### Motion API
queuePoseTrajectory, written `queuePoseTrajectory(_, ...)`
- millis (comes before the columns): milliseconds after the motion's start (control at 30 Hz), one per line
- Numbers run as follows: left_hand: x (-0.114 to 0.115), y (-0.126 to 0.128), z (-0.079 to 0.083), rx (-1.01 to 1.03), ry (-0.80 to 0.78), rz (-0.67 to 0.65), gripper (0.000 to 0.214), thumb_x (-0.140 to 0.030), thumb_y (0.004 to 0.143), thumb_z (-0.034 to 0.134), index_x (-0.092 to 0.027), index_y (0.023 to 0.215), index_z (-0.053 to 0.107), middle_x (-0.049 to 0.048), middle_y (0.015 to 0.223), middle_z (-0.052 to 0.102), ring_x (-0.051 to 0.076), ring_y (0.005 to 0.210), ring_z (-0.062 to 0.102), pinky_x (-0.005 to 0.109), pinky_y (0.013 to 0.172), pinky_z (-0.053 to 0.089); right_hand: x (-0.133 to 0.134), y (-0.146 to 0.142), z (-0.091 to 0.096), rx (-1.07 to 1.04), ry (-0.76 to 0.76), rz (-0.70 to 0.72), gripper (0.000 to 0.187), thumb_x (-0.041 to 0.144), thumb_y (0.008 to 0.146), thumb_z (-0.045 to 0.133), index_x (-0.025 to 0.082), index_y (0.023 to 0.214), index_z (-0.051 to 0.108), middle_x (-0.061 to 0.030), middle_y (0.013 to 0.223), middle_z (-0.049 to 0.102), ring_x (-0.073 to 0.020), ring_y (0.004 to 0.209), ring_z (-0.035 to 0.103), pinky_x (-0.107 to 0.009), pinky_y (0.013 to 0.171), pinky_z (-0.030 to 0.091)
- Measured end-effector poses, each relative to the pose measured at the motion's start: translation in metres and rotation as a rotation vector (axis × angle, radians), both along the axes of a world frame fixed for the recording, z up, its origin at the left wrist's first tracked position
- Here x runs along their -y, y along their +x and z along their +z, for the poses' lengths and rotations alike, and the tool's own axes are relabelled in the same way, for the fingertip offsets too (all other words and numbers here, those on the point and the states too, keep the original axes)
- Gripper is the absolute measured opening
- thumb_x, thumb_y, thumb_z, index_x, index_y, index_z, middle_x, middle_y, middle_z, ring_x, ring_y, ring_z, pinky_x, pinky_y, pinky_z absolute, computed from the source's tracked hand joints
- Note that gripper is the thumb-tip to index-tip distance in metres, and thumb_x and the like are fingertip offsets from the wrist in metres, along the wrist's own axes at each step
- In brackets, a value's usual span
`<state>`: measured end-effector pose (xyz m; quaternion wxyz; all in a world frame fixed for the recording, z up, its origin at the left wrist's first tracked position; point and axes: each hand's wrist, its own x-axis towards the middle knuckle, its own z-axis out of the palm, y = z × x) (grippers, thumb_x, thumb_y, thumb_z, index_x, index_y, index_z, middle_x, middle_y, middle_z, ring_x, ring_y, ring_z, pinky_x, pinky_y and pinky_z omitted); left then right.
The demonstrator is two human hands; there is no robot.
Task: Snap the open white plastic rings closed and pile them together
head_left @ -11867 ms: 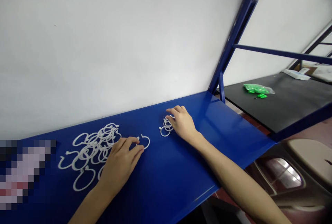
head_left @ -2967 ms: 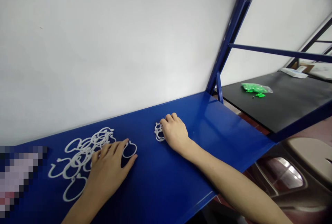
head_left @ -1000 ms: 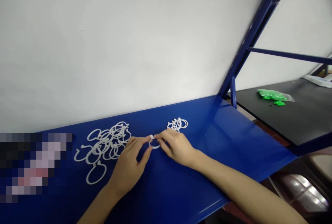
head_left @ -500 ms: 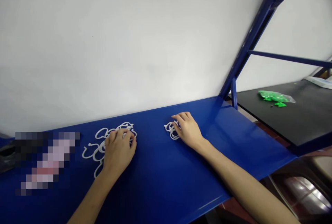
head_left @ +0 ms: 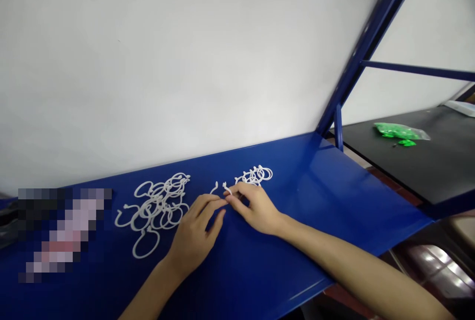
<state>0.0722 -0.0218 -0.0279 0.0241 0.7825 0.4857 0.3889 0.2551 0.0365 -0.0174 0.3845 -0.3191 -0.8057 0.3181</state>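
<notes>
White, slim and smooth, one ring (head_left: 213, 190) is showing between my two hands right now, its two small knobbed ends standing up with a gap between them. My right hand (head_left: 227, 196) is pinching it near one end, thumb and index finger nearly meeting. My left hand (head_left: 198, 231) is curving in at the other side, thumb spreading apart from the fingers, and I can't tell whether they're gripping or only touching. The ring's lower curve is hiding behind my fingers, over the glossy blue table (head_left: 297, 241).

Over on my left, a tangled pile (head_left: 161, 201) of matching round loops is sprawling flat, more than ten, overlapping too much for an exact count. On my right, a smaller cluster (head_left: 256, 175) is lying just beyond my right hand, at least four loops overlapping in a row, my fingers partly covering them.

Farther right, one crinkly clear bag (head_left: 401, 131) of bright green pieces is resting on a dull black tabletop (head_left: 441, 161), one loose green clump (head_left: 407, 143) lying just beside it.
</notes>
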Motion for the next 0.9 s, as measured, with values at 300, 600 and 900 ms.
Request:
queuePoseTrajectory(300, -0.0019, 0.0042, 0.0082, 0.635, -0.468, 0.232, 0.041, -0.054, 0.089, 0.055, -0.021, 0.112, 0.058, -0.0020, 0.075, 0.062, 0.012, 0.053, 0.058, 0.026, 0.051, 0.051, -0.0023, 0.0019, -0.0034, -0.069, -0.038, 0.014, 0.025, 0.025, 0.098, 0.052, 0.017, 0.120, 0.059, 0.0002, 0.080, 0.066, -0.0119, 0.068, 0.063, -0.025, 0.068, 0.050)
queuePoseTrajectory(600, -0.0017, 0.0010, 0.0086, 0.494, -0.478, 0.214, 0.034, -0.052, 0.090, 0.055, -0.022, 0.102, 0.067, -0.0011, 0.077, 0.066, 0.013, 0.061, 0.061, 0.026, 0.059, 0.051, 0.0013, 0.0039, -0.0040, -0.018, 0.102, 0.102, 0.019, 0.021, 0.100, 0.052, 0.019, 0.112, 0.066, -0.0069, 0.101, 0.073, -0.0161, 0.086, 0.069, -0.027, 0.079, 0.053)
queuePoseTrajectory(900, 0.0014, 0.0041, 0.0003, 0.434, -0.437, 0.206, 0.024, -0.042, 0.091, 0.055, -0.022, 0.097, 0.067, -0.0044, 0.064, 0.063, 0.013, 0.058, 0.061, 0.026, 0.060, 0.049, -0.0011, 0.0071, -0.0011, 0.040, 0.271, 0.162, 0.022, 0.017, 0.102, 0.046, 0.017, 0.108, 0.067, -0.0071, 0.091, 0.071, -0.0178, 0.081, 0.061, -0.031, 0.077, 0.051)
